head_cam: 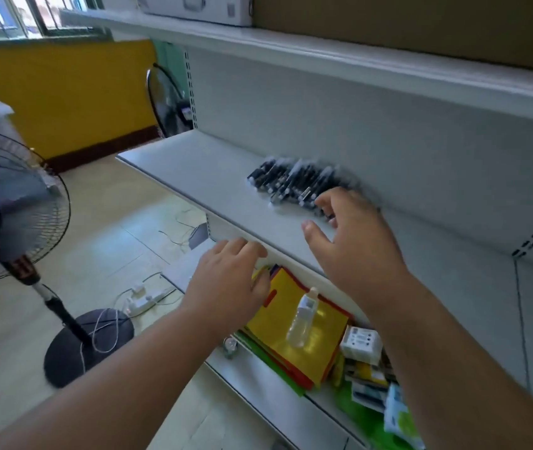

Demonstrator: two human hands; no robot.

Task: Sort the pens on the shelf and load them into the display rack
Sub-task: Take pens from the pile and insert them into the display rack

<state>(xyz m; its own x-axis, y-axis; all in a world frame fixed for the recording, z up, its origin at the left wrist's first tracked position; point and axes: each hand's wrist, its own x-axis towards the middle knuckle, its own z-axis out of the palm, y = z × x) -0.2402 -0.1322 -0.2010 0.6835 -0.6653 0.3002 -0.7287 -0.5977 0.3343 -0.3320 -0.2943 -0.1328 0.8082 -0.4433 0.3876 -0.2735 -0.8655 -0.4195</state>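
Grey metal shelf (193, 170) carries everything: the left hand (229, 277) hovers palm-down at its front edge, fingers loosely curled, holding nothing. Further right, the right hand (352, 235) reaches in with fingers spread wide, fingertips at the blurred heap of black pens (294, 181) near the back wall.

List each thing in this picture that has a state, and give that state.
Pens: heaped on the shelf, unsorted.
Right hand: open, fingers at the heap.
Left hand: open, holding nothing.
Bottle: upright, capped.
Fan: standing.
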